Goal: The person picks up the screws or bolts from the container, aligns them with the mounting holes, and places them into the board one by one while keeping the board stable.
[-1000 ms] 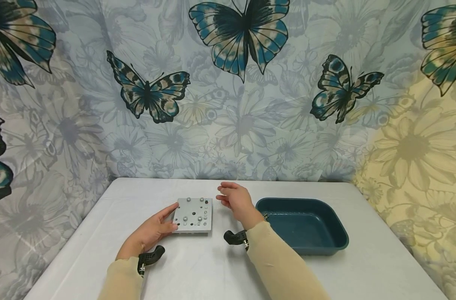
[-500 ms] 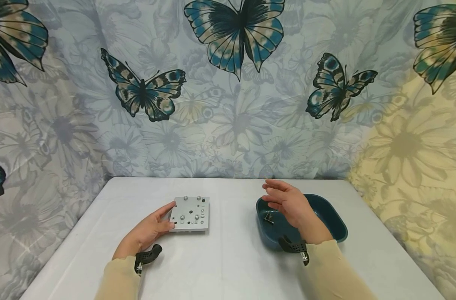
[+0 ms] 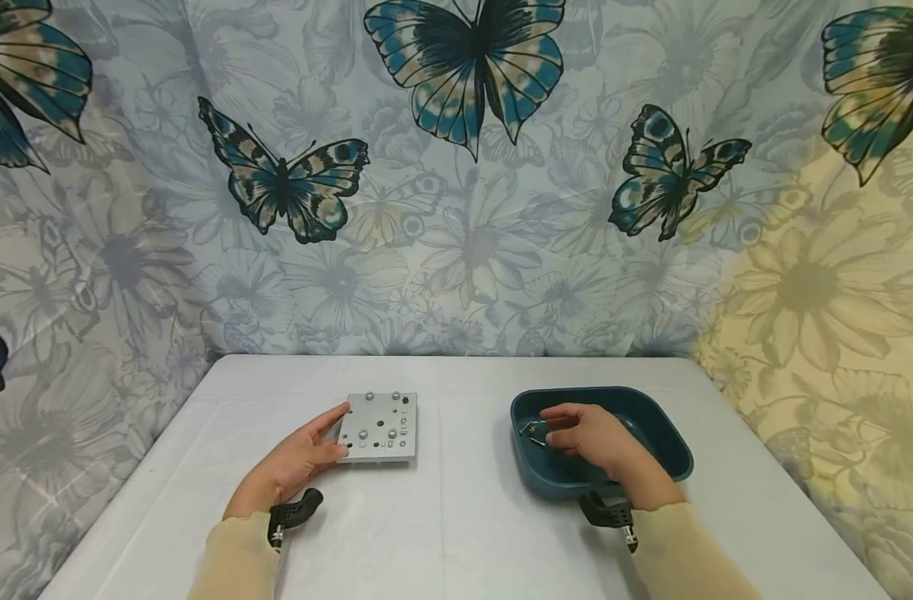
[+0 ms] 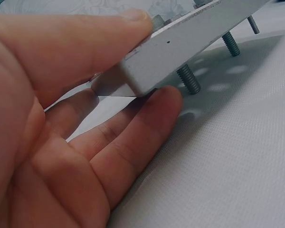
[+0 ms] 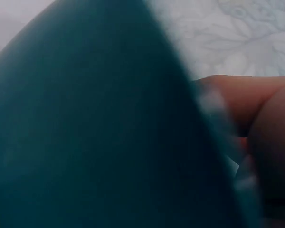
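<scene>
A flat silver metal plate with several holes and bolt heads on its top face lies left of the middle of the table. My left hand grips its left edge, thumb on top and fingers underneath. In the left wrist view, threaded bolt ends stick out below the plate, which is raised over the cloth. On the right, my right hand reaches down into a dark teal bin, fingers loosely bent beside several small metal screws. The bin's wall mostly blocks the right wrist view.
A white cloth covers the table. Behind it hangs a butterfly-print curtain, close to the table's back edge. A stretch of cloth lies between the plate and the bin's raised rim.
My right hand has moved right from beside the plate, over the bin, then down into it by the screws. The left hand keeps its grip on the plate.
</scene>
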Demonstrator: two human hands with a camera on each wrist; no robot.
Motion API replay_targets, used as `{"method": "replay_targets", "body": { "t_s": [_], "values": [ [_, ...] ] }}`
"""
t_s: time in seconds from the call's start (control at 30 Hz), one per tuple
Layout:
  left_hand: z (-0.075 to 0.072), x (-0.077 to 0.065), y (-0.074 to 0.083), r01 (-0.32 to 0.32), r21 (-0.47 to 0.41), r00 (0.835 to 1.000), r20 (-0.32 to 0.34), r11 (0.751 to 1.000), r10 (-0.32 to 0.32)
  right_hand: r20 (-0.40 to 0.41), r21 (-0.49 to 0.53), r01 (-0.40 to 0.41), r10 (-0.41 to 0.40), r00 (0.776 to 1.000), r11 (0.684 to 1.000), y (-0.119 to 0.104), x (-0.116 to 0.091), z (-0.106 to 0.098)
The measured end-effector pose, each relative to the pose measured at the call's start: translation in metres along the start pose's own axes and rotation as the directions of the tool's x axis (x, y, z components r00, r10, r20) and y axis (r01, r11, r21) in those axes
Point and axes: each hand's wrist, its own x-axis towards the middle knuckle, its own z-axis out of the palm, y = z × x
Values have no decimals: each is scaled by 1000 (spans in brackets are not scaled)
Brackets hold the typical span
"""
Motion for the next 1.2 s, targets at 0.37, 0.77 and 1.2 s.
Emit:
{"method": "replay_targets", "body": {
  "t_s": [0.37,0.77,1.2],
  "values": [
    [-1,1,0,-4,3,1000,10,1000,4,77,-265,106,-88,993,958,9,9,11],
    [0,0,0,9,-15,1000,-9,1000,-9,102,-505,187,-158,982,842,15,21,18],
    [-1,1,0,-5,-16,1000,9,1000,5,119,-592,238,-208,971,770,11,19,21]
  ]
}}
